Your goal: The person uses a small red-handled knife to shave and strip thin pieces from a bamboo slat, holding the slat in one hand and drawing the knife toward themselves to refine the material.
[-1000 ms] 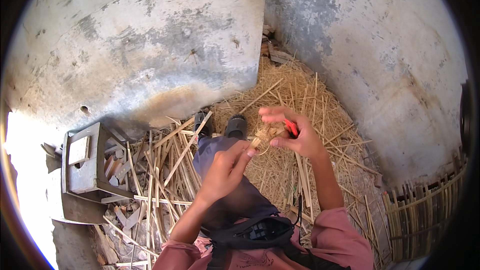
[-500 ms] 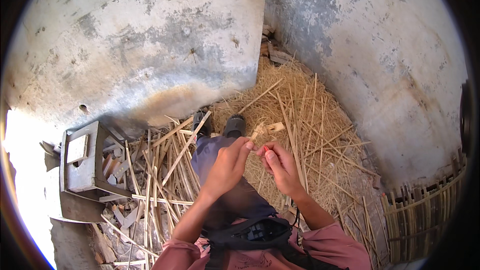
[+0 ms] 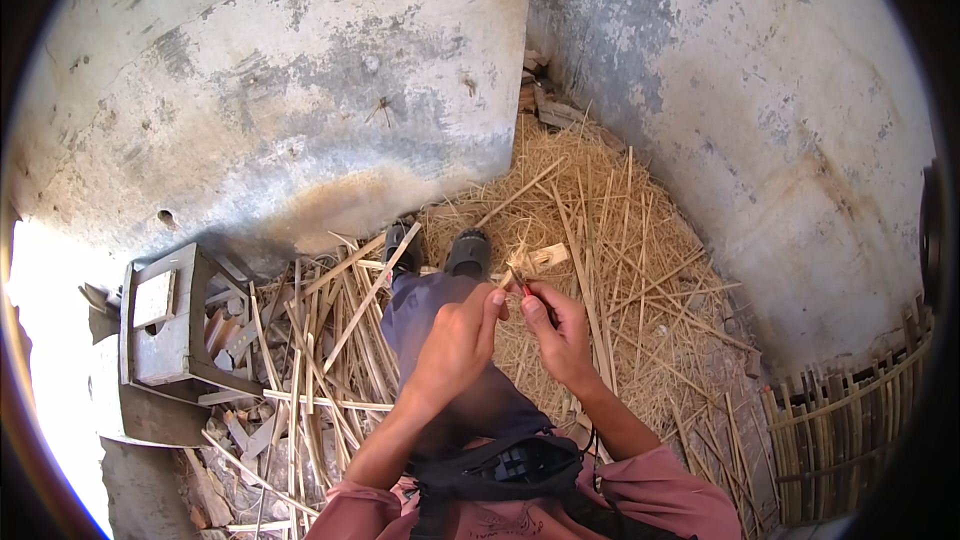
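Observation:
My left hand (image 3: 455,345) is closed, thumb pressed against the fingers, around a thin pale strip of bamboo or wood (image 3: 505,287); only a little of the strip shows. Close beside it on the right, my right hand (image 3: 558,340) grips a small red-handled knife (image 3: 520,283), its dark, narrow blade pointing away from me toward the upper left. Blade and strip are very near each other; whether they touch I cannot tell. Beyond the hands lies a pale piece of wood (image 3: 547,257) on the shavings.
A heap of straw-like shavings (image 3: 650,270) with long strips lies right of my shoes (image 3: 468,252). More split strips (image 3: 335,340) and rubble lie left, beside a weathered wooden box (image 3: 165,315). Peeling walls (image 3: 330,60) stand ahead. A slatted bamboo panel (image 3: 850,430) leans at the lower right.
The knife has turned so that its blade now shows, pointing away from me. The curled pale shavings seen above my left fingers no longer show there. Both hands shifted slightly.

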Tool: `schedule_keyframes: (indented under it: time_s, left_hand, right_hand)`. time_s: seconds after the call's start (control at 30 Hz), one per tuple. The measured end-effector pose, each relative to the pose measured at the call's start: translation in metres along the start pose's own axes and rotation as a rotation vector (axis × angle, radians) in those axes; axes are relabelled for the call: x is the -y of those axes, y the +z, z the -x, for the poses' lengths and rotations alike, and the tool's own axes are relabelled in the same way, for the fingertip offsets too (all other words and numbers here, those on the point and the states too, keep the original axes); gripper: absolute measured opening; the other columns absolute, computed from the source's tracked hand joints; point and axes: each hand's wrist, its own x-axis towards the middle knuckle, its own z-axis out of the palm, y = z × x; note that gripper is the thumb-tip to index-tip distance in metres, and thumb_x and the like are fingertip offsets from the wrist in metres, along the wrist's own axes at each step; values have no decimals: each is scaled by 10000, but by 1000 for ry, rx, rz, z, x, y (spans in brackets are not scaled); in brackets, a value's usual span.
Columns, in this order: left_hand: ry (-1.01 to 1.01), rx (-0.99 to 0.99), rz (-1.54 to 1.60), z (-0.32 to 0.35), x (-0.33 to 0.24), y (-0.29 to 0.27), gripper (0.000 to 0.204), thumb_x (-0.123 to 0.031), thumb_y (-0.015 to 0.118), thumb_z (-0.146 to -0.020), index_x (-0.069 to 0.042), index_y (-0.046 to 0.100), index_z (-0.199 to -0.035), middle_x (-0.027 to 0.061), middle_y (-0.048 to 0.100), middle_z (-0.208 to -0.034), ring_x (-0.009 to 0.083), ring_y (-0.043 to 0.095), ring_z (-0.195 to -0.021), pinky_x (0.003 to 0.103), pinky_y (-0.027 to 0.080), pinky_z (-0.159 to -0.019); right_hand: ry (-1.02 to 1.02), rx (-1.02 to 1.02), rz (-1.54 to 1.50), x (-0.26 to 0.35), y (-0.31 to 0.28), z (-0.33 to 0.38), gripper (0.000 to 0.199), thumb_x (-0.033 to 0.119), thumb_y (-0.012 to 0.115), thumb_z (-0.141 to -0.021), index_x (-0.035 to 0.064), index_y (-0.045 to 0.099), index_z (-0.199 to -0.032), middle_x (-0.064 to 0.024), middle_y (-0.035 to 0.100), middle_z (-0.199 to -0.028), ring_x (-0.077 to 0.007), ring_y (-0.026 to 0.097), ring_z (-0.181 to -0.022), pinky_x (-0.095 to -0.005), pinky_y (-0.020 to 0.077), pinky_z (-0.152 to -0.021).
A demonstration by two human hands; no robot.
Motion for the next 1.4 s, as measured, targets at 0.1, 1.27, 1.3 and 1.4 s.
schedule_keyframes:
  time_s: [0.1, 1.27, 1.3, 1.4]
  left_hand:
    - [-30, 44, 12, 0, -2, -2, 272, -185, 520, -1159, 18, 645, -1028, 264, 667, -753, 504, 676, -740, 536, 515, -660]
    - [100, -111, -649, 3, 30, 26, 200, -213, 570, -1126, -79, 470, -1016, 130, 670, -755, 390, 695, -584, 521, 517, -471]
    - [90, -105, -638, 2, 31, 25, 200, -213, 569, -1127, -79, 468, -1018, 131, 672, -757, 394, 694, -586, 523, 516, -472]
    - [87, -110, -613, 4, 33, 30, 197, -217, 569, -1128, -79, 466, -1032, 136, 679, -767, 402, 697, -596, 528, 518, -478]
  right_hand:
    - [-40, -24, 42, -4, -2, 1, 300, 225, 665, -1104, -63, 719, -1168, 14, 602, -799, -53, 452, -681, -269, 347, -600]
    - [-178, 40, 953, 18, 2, -18, 295, 286, 536, -1153, 10, 567, -1053, -227, 710, -775, -450, 710, -669, -532, 533, -563]
    - [-190, 36, 938, 17, 1, -19, 297, 287, 534, -1153, 10, 567, -1055, -229, 707, -764, -455, 708, -666, -537, 532, -563]
    - [-183, 32, 905, 10, 0, -19, 302, 293, 527, -1155, 13, 573, -1052, -235, 690, -723, -463, 704, -666, -552, 529, -571]
